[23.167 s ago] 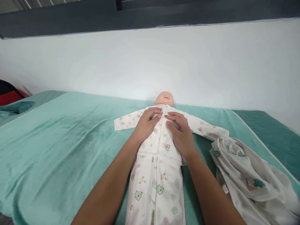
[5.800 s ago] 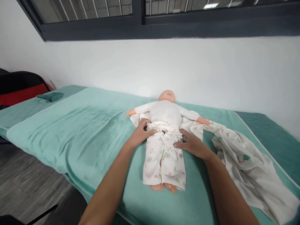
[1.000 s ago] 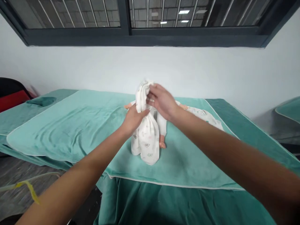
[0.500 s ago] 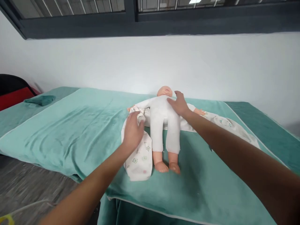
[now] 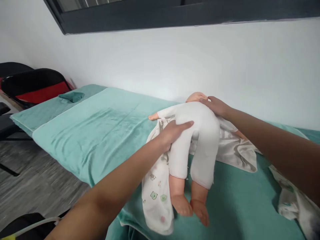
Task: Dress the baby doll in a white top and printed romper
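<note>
A baby doll (image 5: 200, 116) with a white cloth body and bare plastic feet lies on the bed, its head toward the wall. My left hand (image 5: 173, 133) is wrapped round the doll's hip and upper thigh, with the thumb across the front. At the shoulder beside the doll's head, my right hand (image 5: 216, 106) grips the doll, some fingers hidden behind it. A white baby garment (image 5: 157, 200) printed with small green animals is spread under and beside the doll. More white fabric (image 5: 237, 153) lies to its right.
A teal sheet (image 5: 107, 123) covers the bed, which stands against a white wall (image 5: 175, 63) below a dark window frame (image 5: 125, 16). Black and red chairs (image 5: 37, 85) stand at the left. Another printed cloth (image 5: 290, 200) lies at the right.
My left hand has moved from the garment onto the doll's hip. The right hand has closed at the doll's shoulder, and the doll's body is turned and shifted. The view has swung left.
</note>
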The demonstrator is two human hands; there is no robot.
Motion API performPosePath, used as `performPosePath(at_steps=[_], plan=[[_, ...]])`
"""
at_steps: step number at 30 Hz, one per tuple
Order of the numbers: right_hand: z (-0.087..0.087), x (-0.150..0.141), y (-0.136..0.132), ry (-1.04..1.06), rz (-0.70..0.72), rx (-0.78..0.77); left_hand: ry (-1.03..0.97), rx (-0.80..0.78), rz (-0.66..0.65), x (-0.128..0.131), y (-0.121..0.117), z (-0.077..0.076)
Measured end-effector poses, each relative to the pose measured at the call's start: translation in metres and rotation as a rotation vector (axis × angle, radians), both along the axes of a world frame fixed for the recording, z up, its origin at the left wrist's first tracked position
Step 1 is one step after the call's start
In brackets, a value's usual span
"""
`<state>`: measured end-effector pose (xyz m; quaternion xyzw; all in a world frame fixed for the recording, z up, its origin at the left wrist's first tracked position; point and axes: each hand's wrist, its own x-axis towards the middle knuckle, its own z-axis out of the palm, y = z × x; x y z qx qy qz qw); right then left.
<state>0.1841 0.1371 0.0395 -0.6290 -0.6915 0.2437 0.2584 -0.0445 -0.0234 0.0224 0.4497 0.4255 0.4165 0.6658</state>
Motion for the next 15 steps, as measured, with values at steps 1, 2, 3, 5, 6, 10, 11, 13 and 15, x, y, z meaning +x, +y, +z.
performPosePath(at_steps=[1, 2, 3, 5, 6, 10, 11, 13, 15], plan=[[0.005, -0.013, 0.005, 0.000, -0.005, -0.013, 0.008, -0.017, 0.008, -0.013, 0.006, 0.006], [0.009, -0.028, 0.009, 0.009, -0.003, -0.012, 0.023, -0.031, 0.016, -0.028, 0.012, 0.012], [0.012, -0.044, 0.014, 0.023, 0.007, -0.005, 0.046, -0.042, 0.023, -0.043, 0.018, 0.017], [0.014, -0.078, 0.025, 0.056, 0.050, 0.026, 0.092, -0.049, 0.045, -0.078, 0.031, 0.023], [0.013, -0.096, 0.031, 0.068, 0.076, 0.046, 0.111, -0.053, 0.055, -0.095, 0.037, 0.024], [0.001, -0.159, 0.060, 0.054, 0.157, 0.098, 0.160, -0.053, 0.122, -0.160, 0.060, 0.016], [-0.003, -0.172, 0.068, 0.053, 0.175, 0.098, 0.164, -0.062, 0.135, -0.174, 0.065, 0.013], [-0.011, -0.195, 0.083, 0.069, 0.235, 0.108, 0.161, -0.087, 0.148, -0.195, 0.074, 0.005], [-0.019, -0.212, 0.096, 0.105, 0.323, 0.138, 0.176, -0.109, 0.152, -0.209, 0.081, -0.003]])
